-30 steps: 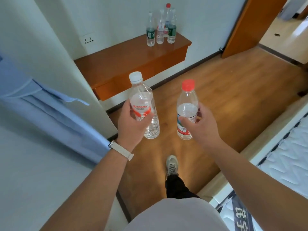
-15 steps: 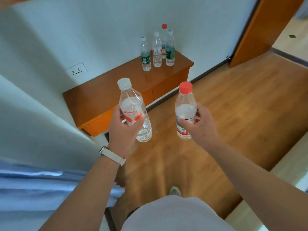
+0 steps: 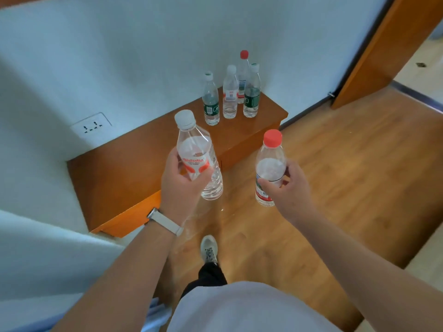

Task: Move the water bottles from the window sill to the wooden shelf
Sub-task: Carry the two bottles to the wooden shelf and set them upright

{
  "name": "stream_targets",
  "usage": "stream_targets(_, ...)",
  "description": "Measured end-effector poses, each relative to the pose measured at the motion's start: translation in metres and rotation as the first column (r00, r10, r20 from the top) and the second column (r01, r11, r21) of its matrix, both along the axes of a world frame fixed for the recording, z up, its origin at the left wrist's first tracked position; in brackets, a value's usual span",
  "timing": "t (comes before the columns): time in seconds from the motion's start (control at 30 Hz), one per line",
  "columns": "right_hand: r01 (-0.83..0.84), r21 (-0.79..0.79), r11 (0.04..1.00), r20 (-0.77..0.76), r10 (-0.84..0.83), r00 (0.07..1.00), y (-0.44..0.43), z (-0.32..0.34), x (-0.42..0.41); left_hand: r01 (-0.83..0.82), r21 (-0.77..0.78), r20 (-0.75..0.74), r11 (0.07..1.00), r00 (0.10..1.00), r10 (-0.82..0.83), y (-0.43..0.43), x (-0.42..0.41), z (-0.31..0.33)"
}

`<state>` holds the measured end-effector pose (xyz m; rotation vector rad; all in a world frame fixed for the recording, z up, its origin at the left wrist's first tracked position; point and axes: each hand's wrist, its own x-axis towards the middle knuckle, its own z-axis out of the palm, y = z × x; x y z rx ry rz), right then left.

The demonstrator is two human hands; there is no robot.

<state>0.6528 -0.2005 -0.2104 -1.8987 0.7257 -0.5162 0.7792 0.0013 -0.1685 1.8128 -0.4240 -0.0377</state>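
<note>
The left grip is curled round a white-capped bottle, thumb across its red-and-white label. The bottle tilts with its cap leaning left, above the front edge of the shelf. The right grip is curled round a red-capped bottle at its label, holding it nearly upright over the floor, near the shelf. The two held bottles are apart. At the shelf's far right end, against the wall, four bottles stand upright in a close group. A socket sits in the wall to their left. A pale strap circles the left wrist.
</note>
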Motion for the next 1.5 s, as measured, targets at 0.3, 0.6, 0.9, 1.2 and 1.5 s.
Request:
stream_targets(0.3,0.141,-0.034,0.989,-0.132,-0.144,0.981,-0.043,0.014,0.137,0.196,0.059,-0.049,0.979,0.98,-0.193,-0.065,0.157,-0.02)
stream_targets(0.6,0.152,-0.055,0.987,-0.151,-0.159,0.976,-0.068,0.013,0.208,0.278,0.087,-0.068,0.956,0.96,-0.273,-0.1,0.23,-0.05)
stream_targets(0.9,0.013,0.017,1.0,-0.214,-0.009,0.977,-0.106,-0.027,0.26,0.18,0.218,-0.148,0.959,0.978,-0.15,-0.123,0.252,-0.076)
stream_targets(1.2,-0.288,0.08,0.954,-0.221,0.299,0.928,-0.166,-0.08,0.3,-0.098,0.441,-0.169,0.892,0.967,0.19,-0.163,0.249,-0.099)
stream_targets(1.5,-0.575,0.04,0.817,-0.201,0.571,0.796,-0.181,-0.098,0.339,-0.371,0.455,-0.138,0.81,0.868,0.476,-0.182,0.23,-0.123)
